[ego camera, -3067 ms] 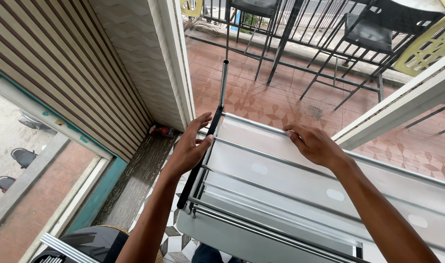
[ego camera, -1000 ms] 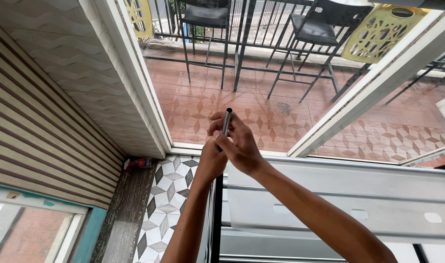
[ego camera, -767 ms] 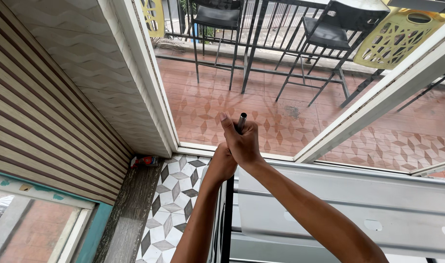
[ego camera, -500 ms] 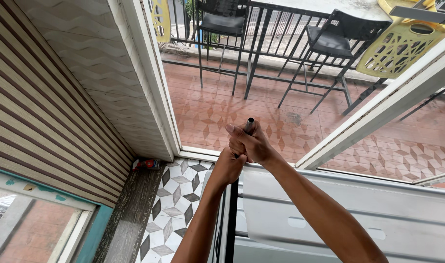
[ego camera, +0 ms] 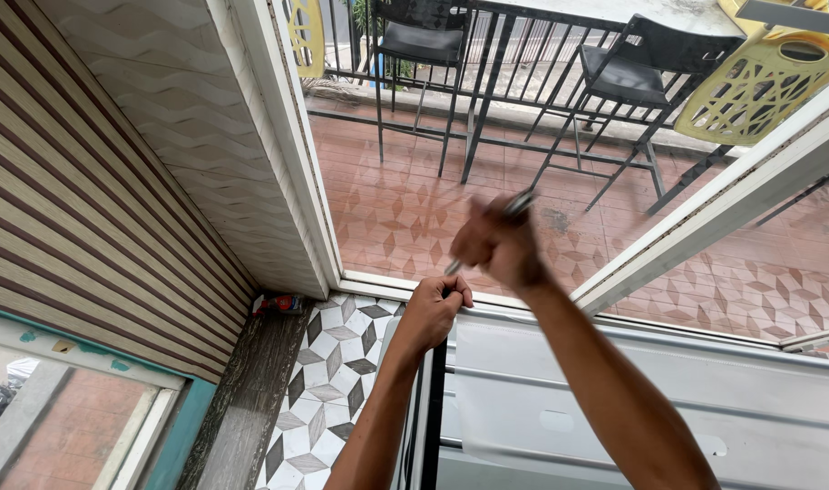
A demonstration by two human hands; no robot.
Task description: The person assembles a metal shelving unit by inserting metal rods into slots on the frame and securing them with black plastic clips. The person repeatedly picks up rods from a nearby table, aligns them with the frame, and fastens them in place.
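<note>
From the head camera I look down on a red-tiled terrace (ego camera: 405, 218), seen through a white window frame (ego camera: 292, 154) that I take as my landmark. Left of the frame runs a wall of brown and cream horizontal slats (ego camera: 79, 209), with a cream wave-patterned panel (ego camera: 179, 118) between the slats and the frame. Beyond the frame, at the far side of the terrace, stand black metal chairs (ego camera: 632, 82) against a dark railing (ego camera: 514, 54), and a yellow plastic chair (ego camera: 759, 86) sits at the upper right. Below the frame's lower corner lies a floor of grey and white geometric tiles (ego camera: 328, 381), edged on its left by a dark stone sill (ego camera: 247, 390). Right of those tiles, under the frame's bottom rail, a large pale grey metal panel (ego camera: 650, 408) fills the lower right, a dark vertical bar (ego camera: 430, 408) running along its left edge. My left hand (ego camera: 435, 308) is curled shut around the top corner of that panel, just below the frame's bottom rail. My right hand (ego camera: 498, 245), blurred, is raised above the left one, in front of the terrace glass, and is clenched around a thin dark rod (ego camera: 487, 238) that slants up to the right; its ends show on both sides of the fist. A small red object (ego camera: 278, 304) lies at the foot of the frame's corner, too small to make out.
</note>
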